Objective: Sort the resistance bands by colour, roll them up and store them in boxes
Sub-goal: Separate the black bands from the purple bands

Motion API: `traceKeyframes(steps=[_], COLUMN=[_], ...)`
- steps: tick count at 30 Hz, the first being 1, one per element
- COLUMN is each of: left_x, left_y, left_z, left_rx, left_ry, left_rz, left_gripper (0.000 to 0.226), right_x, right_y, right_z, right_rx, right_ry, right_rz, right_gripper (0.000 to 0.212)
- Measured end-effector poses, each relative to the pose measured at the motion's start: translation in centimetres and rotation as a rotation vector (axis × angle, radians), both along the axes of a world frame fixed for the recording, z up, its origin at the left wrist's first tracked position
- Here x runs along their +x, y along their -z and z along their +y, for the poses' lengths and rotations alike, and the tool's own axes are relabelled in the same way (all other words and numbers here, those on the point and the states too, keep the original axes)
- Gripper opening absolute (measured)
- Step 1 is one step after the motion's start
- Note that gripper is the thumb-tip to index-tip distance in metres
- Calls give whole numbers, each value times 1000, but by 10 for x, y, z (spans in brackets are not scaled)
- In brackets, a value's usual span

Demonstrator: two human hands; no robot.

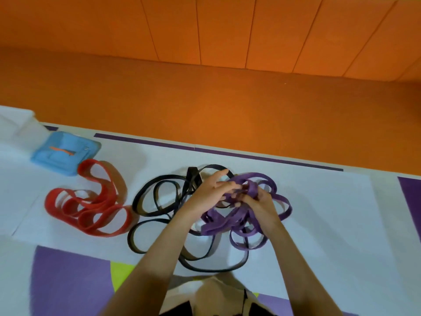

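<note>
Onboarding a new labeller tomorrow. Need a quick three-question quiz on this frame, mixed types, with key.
1. True or false: the red flat rubber loop bands touch the purple flat rubber loop bands.
2. Which colour of band does the right hand grip? A red, B black, C purple.
3. Short answer: what lies just beyond the red bands, at far left?
Key: 1 false; 2 C; 3 a flat light-blue square box.
</note>
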State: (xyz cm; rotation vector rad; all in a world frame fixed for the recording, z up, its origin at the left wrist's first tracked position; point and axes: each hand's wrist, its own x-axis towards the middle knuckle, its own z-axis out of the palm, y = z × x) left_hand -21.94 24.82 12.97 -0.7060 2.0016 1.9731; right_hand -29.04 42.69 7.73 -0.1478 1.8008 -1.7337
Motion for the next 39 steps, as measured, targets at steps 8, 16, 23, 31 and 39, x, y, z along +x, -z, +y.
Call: traceKeyframes(steps=[8,16,23,31,39], left_x=[54,73,90,100,100], left_y=[85,136,157,144,131], left_z=[-42,-44,-54,-85,-114], left_rx=[-645,-690,-761,-763,-699], left_ry=[-38,153,71,-84,-91], left_rz=[-286,-591,-330,-114,-36], left_gripper=[40,62,81,95,95], right_x=[-64,-60,-15,44,81], right_y=[7,29,60,57,93], right_z=[60,62,32,-33,-79], right_rx=[368,784,1023,1234,1243], right_ry=[264,-67,-211,-92,-511], right_rz=[149,277,226,705,620], right_gripper=[19,67,54,72,45])
